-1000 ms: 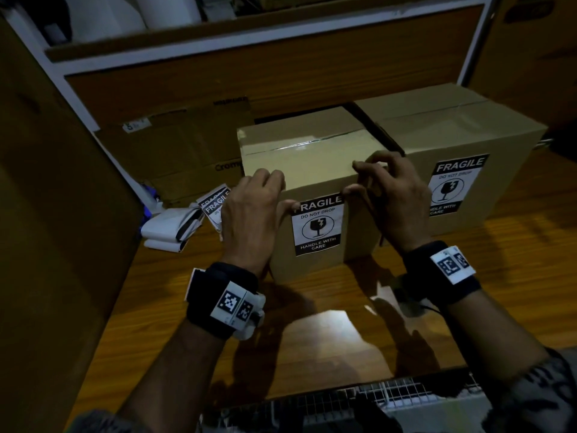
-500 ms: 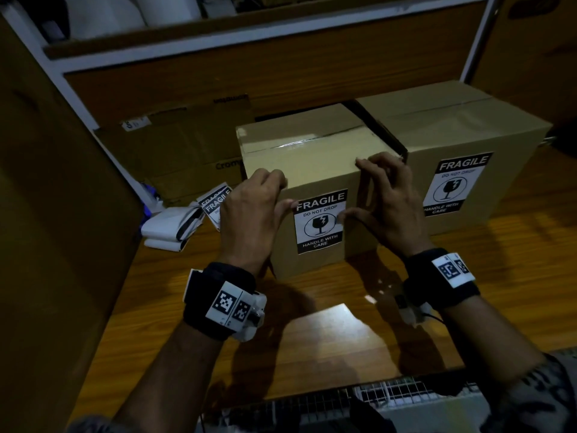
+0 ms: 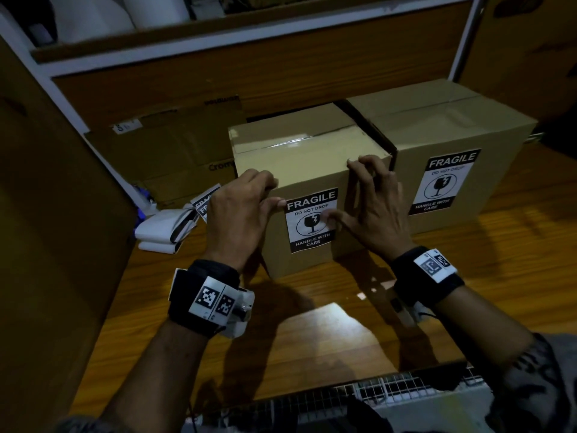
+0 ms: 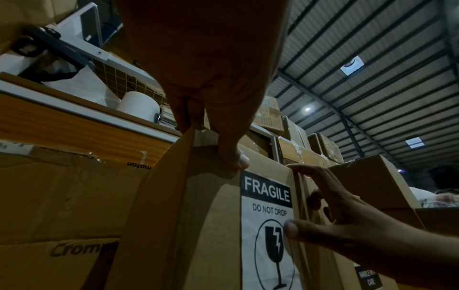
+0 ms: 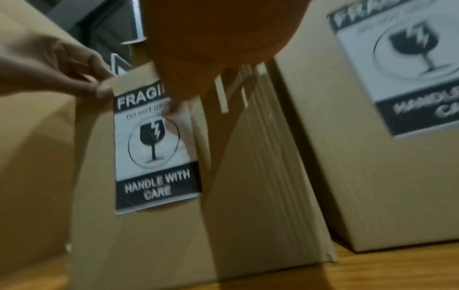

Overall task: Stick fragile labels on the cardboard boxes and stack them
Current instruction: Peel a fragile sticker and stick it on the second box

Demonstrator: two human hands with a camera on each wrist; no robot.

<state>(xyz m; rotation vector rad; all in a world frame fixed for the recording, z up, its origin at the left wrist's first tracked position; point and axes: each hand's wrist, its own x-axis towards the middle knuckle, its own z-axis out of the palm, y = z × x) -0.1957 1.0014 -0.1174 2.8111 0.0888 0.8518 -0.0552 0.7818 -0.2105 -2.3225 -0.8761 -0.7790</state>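
Note:
Two brown cardboard boxes stand side by side on the wooden table (image 3: 312,332). The near box (image 3: 299,164) carries a black-and-white FRAGILE label (image 3: 307,232) on its front. My left hand (image 3: 246,210) hooks its fingers over the box's top front edge, and its thumb (image 4: 233,159) presses by the label's top left corner. My right hand (image 3: 374,207) arches over the box's right front corner with fingertips on the top edge; its thumb (image 4: 290,229) presses the label's right side. The right box (image 3: 452,129) has its own label (image 3: 443,182).
A folded strip of spare labels (image 3: 184,220) lies on the table left of the near box. Flattened cardboard (image 3: 175,151) leans against the back panel, and a big cardboard sheet (image 3: 46,229) walls the left. A wire mesh (image 3: 406,392) lines the table's front edge.
My right thumb has slid from the label's top right corner down to the middle of its right side. The left hand has stayed at the top left corner.

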